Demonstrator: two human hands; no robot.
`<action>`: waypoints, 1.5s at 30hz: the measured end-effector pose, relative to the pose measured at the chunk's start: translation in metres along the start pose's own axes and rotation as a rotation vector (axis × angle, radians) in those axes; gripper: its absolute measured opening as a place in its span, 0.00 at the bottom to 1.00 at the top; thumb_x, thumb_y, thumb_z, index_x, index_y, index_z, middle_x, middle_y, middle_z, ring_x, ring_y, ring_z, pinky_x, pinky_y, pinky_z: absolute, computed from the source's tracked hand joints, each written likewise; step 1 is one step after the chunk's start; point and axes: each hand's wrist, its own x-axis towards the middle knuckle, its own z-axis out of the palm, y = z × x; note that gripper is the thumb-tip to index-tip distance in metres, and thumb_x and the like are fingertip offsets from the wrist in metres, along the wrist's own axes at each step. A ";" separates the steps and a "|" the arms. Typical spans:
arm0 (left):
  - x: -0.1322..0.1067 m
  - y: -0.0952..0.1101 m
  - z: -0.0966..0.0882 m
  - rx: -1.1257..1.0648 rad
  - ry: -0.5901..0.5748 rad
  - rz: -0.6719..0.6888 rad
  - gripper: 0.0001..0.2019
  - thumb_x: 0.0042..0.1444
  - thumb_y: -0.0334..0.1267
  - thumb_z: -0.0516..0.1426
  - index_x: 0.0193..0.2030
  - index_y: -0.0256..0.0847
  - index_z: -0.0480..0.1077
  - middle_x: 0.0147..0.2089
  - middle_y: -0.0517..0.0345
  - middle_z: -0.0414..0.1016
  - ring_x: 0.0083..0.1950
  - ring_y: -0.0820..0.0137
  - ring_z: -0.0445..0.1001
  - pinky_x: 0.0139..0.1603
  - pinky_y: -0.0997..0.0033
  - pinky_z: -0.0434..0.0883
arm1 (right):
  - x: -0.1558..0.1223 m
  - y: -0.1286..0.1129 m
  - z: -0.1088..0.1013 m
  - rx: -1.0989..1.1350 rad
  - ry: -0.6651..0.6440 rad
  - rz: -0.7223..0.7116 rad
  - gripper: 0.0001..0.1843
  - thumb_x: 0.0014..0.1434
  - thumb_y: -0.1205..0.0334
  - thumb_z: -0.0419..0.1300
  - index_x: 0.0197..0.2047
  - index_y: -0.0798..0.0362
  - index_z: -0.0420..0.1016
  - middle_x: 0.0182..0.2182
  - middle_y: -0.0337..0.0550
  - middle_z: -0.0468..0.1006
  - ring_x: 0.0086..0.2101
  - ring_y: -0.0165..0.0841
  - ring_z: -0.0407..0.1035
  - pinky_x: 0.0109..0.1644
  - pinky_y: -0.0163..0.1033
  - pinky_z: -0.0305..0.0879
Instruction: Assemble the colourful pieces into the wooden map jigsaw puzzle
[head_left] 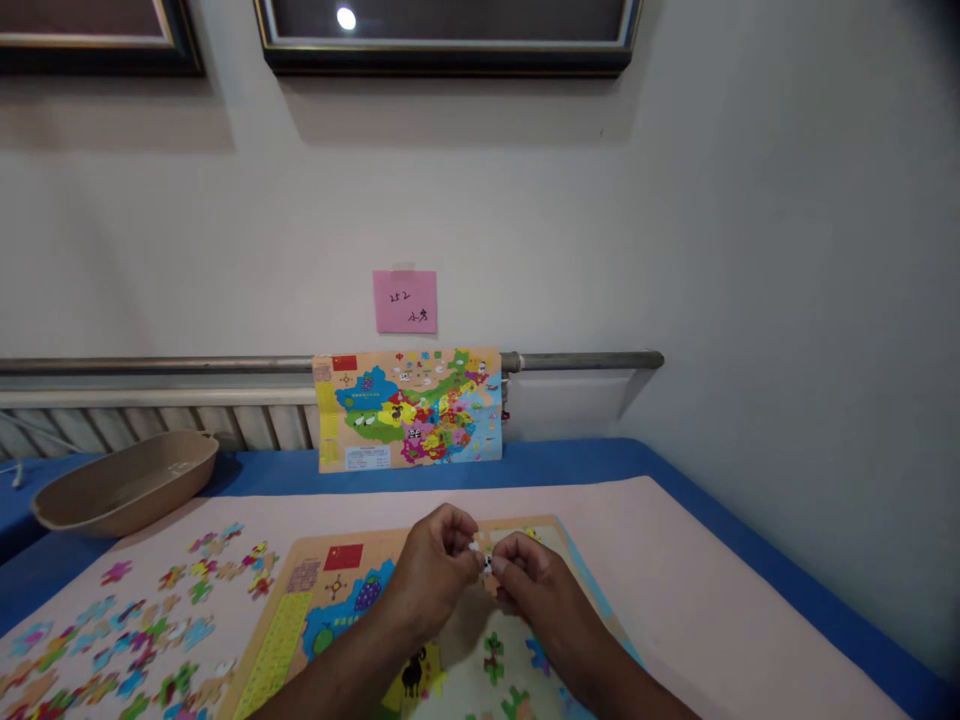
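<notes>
Just above the upper part of the puzzle board (394, 545), my two hands meet at a small jigsaw piece (488, 565) with a black-and-white print. My left hand (439, 568) pinches its left side between thumb and fingers. On the right side, my right hand (541, 588) grips it, thumb and forefinger pressed together; the fingers cover much of the piece. Assembled map sections fill the left of the board, with a flag and a blue region. Below my hands, a green puzzle piece (493, 657) and a blue puzzle piece (538, 656) lie on the pale board. My forearms hide part of it.
Many loose puzzle pieces (139, 640) are scattered over the pink sheet (712, 600) at left. A brown oval basin (127, 490) stands at the back left. A printed map (409, 410) hangs from a wall pipe (585, 361) behind the blue table edge (570, 455).
</notes>
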 end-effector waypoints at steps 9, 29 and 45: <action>-0.004 0.007 -0.001 -0.018 -0.031 -0.022 0.15 0.37 0.37 0.61 0.36 0.38 0.69 0.26 0.64 0.67 0.28 0.73 0.64 0.29 0.74 0.60 | 0.002 0.006 0.000 0.048 0.011 -0.002 0.13 0.53 0.52 0.62 0.30 0.52 0.67 0.23 0.34 0.66 0.25 0.27 0.56 0.29 0.34 0.52; -0.003 0.002 0.000 -0.055 -0.016 -0.032 0.15 0.39 0.37 0.62 0.36 0.37 0.70 0.25 0.64 0.68 0.27 0.74 0.66 0.29 0.75 0.61 | 0.003 0.006 0.003 0.094 0.059 0.049 0.13 0.50 0.54 0.64 0.32 0.52 0.67 0.25 0.34 0.67 0.27 0.28 0.61 0.32 0.35 0.56; -0.002 -0.004 0.004 -0.064 0.009 -0.012 0.13 0.37 0.35 0.60 0.33 0.37 0.69 0.25 0.64 0.67 0.27 0.74 0.64 0.29 0.75 0.59 | 0.008 0.015 -0.001 -0.008 0.027 -0.041 0.12 0.52 0.53 0.60 0.27 0.52 0.64 0.22 0.33 0.64 0.24 0.28 0.55 0.29 0.35 0.52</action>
